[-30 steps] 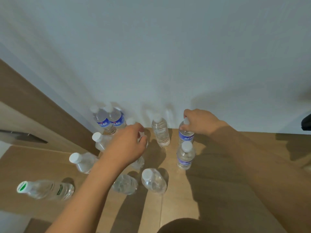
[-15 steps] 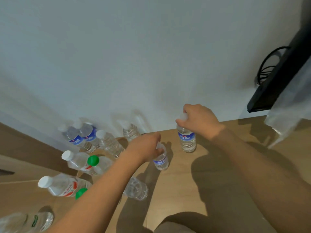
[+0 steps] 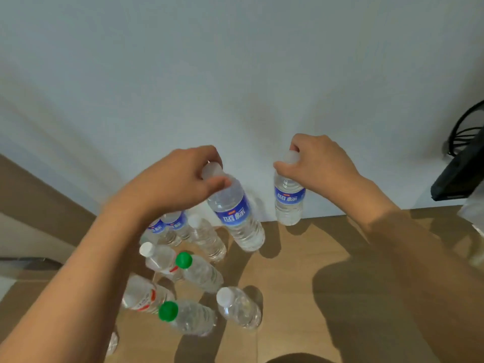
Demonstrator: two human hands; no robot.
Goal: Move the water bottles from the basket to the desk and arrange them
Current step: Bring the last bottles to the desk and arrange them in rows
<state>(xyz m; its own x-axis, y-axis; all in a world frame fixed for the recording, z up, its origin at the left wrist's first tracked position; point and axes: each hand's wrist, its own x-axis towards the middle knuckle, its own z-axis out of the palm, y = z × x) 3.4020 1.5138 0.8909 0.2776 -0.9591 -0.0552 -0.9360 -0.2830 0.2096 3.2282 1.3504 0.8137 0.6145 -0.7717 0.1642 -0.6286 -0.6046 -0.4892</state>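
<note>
- Left hand (image 3: 170,182): grip closed on the white cap and neck of a blue-label bottle (image 3: 237,216), which tilts with its base toward the counter (image 3: 301,271); whether the base touches cannot be told.
- Right hand (image 3: 317,166): fingers curled round the cap of a second blue-label bottle (image 3: 289,199), upright near the wall (image 3: 235,74); its base sits at the counter's back edge.
- Labels: both held bottles carry white characters on blue, too blurred to read.
- Behind the left forearm: two more blue-label bottles (image 3: 167,227), partly hidden, and a clear bottle (image 3: 207,238) just beside them.
- Nearer group: a white-capped bottle (image 3: 157,258) with a red mark, a green-capped bottle (image 3: 200,271) touching it, a red-label bottle (image 3: 142,297), a second green-capped bottle (image 3: 186,318), and a small clear bottle (image 3: 239,307).
- All bottles look to hold clear water.
- Bottom left: one more bottle (image 3: 112,343), mostly hidden by the forearm.
- Right edge: a dark object (image 3: 461,176) with cables, cut off.
</note>
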